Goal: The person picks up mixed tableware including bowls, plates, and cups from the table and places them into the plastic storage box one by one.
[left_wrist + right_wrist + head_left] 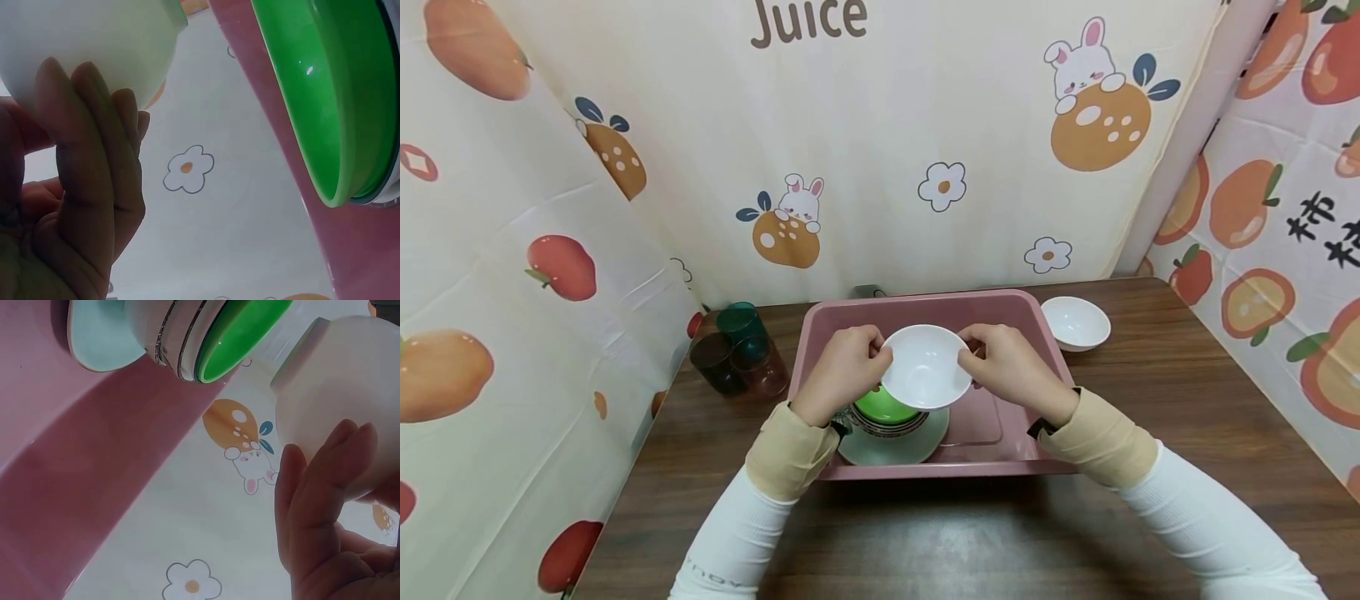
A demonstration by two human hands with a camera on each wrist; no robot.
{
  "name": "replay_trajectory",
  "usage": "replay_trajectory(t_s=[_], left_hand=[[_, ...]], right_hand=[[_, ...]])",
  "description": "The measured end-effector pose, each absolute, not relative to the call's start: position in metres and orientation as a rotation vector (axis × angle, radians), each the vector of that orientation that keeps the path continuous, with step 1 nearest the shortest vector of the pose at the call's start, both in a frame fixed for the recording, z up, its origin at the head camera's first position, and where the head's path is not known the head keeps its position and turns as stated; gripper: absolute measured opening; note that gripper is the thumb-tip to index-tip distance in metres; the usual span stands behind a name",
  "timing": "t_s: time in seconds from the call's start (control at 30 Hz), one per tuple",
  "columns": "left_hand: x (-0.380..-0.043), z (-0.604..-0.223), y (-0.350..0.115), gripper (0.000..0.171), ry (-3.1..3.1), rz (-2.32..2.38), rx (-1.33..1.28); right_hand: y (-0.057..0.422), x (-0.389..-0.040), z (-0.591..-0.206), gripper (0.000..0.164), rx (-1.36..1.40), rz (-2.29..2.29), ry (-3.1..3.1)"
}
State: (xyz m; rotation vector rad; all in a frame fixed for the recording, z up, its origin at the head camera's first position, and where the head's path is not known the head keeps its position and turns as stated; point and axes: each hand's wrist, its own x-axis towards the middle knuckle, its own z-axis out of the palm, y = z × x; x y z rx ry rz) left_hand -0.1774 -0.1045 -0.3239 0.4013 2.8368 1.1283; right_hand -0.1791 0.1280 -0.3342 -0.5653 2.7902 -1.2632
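A white bowl is held up over the pink tub, tilted so its inside faces the head camera. My left hand pinches its left rim between thumb and fingers. On the opposite rim, my right hand grips it the same way. Both wrist views show fingers spread under the bowl's outer wall. Below it in the pink tub stands a stack of bowls with a green bowl on top. That stack rests on a pale blue-green plate, partly hidden by the held bowl and left arm.
Another white bowl sits on the wooden table just right of the tub. Several tinted cups, among them a dark green cup and a reddish cup, stand at the left. Printed curtains enclose the back and sides.
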Motion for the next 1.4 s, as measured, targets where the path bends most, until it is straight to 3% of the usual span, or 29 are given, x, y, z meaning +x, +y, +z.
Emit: replay_trajectory(t_s=[0.33, 0.73, 1.07, 1.4], left_hand=[[-0.181, -0.317, -0.109, 0.021, 2.928, 1.018, 0.389], [-0.19, -0.323, -0.13, 0.021, 2.983, 0.856, 0.347], [-0.197, -0.335, -0.134, 0.02, 2.939, 0.726, 0.283], [-0.2, -0.345, -0.136, 0.021, 2.92, 0.67, 0.275]], right_hand=[[0.145, -0.179, -0.325, 0.024, -0.578, -1.216, 2.817], [0.203, -0.179, -0.327, 0.027, -0.512, -1.029, 3.023], [0.249, -0.181, -0.348, 0.044, -0.309, -0.818, 3.064], [0.253, -0.186, -0.382, 0.037, -0.319, -0.825, 3.004]])
